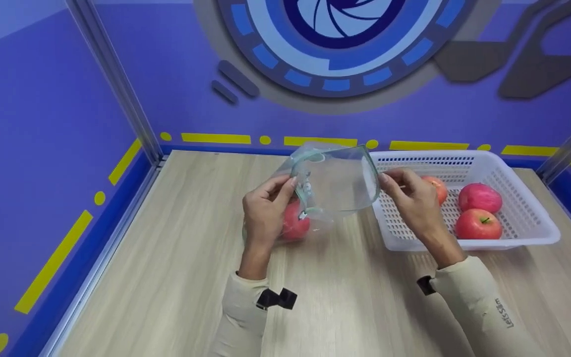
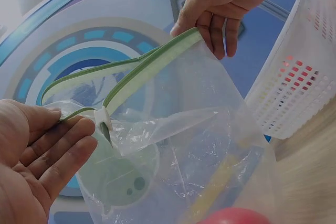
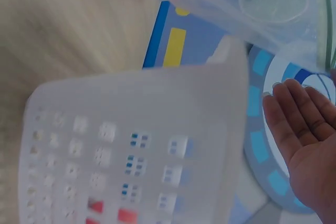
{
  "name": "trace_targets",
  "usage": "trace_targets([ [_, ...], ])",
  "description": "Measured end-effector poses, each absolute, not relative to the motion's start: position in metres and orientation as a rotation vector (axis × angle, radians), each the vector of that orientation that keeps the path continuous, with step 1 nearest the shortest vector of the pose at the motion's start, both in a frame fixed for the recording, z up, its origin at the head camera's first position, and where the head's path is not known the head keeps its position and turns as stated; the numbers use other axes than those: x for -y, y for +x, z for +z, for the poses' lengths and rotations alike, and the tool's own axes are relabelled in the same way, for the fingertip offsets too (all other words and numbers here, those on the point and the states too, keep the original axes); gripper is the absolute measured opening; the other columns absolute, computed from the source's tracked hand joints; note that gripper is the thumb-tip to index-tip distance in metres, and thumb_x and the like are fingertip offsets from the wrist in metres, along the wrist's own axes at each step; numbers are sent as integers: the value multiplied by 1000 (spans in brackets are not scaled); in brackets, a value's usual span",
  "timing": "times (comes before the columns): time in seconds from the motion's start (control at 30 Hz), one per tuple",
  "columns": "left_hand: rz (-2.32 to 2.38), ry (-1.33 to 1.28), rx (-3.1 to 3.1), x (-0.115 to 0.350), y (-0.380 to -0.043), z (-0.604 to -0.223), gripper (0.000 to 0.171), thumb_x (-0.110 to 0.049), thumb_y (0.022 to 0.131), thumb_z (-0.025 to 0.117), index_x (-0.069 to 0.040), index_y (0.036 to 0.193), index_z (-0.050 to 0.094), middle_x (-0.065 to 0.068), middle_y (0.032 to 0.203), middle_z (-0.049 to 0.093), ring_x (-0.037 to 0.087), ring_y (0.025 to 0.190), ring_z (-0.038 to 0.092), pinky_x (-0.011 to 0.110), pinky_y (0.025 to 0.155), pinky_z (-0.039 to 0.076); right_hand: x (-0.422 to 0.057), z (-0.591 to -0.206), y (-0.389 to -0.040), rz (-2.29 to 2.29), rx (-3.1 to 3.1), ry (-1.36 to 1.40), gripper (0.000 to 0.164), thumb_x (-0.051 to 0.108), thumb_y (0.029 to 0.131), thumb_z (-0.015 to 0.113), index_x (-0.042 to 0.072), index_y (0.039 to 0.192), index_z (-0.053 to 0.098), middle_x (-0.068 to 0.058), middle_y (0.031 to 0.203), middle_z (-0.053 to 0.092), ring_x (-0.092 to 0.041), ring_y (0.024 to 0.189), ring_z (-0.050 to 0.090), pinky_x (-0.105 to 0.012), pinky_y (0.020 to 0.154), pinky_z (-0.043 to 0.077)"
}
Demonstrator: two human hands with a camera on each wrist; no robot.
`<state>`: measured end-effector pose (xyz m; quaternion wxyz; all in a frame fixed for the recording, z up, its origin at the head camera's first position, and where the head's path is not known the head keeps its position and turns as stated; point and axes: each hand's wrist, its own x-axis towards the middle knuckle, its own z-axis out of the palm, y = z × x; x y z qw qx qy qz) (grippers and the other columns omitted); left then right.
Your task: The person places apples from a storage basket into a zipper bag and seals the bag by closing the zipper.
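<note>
A clear zip bag (image 1: 340, 186) with a green-edged mouth hangs between my two hands over the table. My left hand (image 1: 264, 213) pinches the near side of the mouth between thumb and fingers, beside the white slider (image 2: 103, 116). At the opposite corner, my right hand (image 1: 414, 201) grips the green zip strip (image 2: 181, 41) with thumb and forefinger. The mouth gapes in the left wrist view. A red apple (image 1: 296, 224) shows through the lower part of the bag, partly covered by my left hand.
To the right, a white perforated plastic basket (image 1: 531, 218) holds a red apple (image 1: 479, 225), a pinkish apple (image 1: 480, 198) and an orange-red apple (image 1: 435, 189), partly behind my right hand. Blue printed panels (image 1: 176, 89) enclose the wooden table (image 1: 181, 277) at the back and sides.
</note>
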<state>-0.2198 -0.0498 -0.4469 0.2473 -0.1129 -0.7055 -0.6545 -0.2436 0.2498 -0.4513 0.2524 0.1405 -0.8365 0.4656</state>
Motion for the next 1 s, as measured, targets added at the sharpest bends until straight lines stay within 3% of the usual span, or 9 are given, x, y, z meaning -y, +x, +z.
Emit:
trace_targets([
  [0.13,-1759,-324,1925,46,-220,-446,19,-14,99,78,-3,114,81,3,101,80,19,85,75,32,79,64,-267,-459,-249,1226,2295,354,25,17,104,72,3,125,74,-7,109,78,-10,94,70,-11,83,53],
  [0.27,-1772,-348,1902,44,-222,-446,17,-12,98,79,-2,110,81,4,97,79,18,81,74,31,76,64,-284,-469,-255,1160,2382,250,38,26,104,72,3,134,69,-12,125,74,-22,109,71,-13,92,52],
  [0.47,-1786,-369,1884,43,-223,-448,15,-12,97,80,-1,108,82,5,94,79,20,79,74,29,74,63,-303,-480,-261,1121,2505,99,56,34,102,74,3,146,59,-21,143,63,-41,130,61,-55,108,50],
  [0.53,-1790,-374,1878,43,-223,-448,16,-12,97,80,-1,108,82,5,95,79,21,79,74,29,75,63,-308,-481,-263,1118,2531,66,60,33,101,75,3,149,55,-22,148,59,-44,134,57,-61,109,47],
  [0.8,-1791,-374,1877,44,-221,-446,16,-11,98,79,-1,110,81,5,97,79,22,81,74,31,77,64,-325,-480,-278,1098,2663,-101,74,29,101,77,2,160,40,-25,160,44,-47,144,44,-63,117,37],
  [1.0,-1779,-357,1897,46,-220,-446,17,-13,99,78,-2,112,81,3,98,79,18,82,73,31,77,63,-334,-484,-289,1122,2746,-205,90,35,99,78,-1,164,28,-30,165,33,-51,150,33,-66,120,27],
])
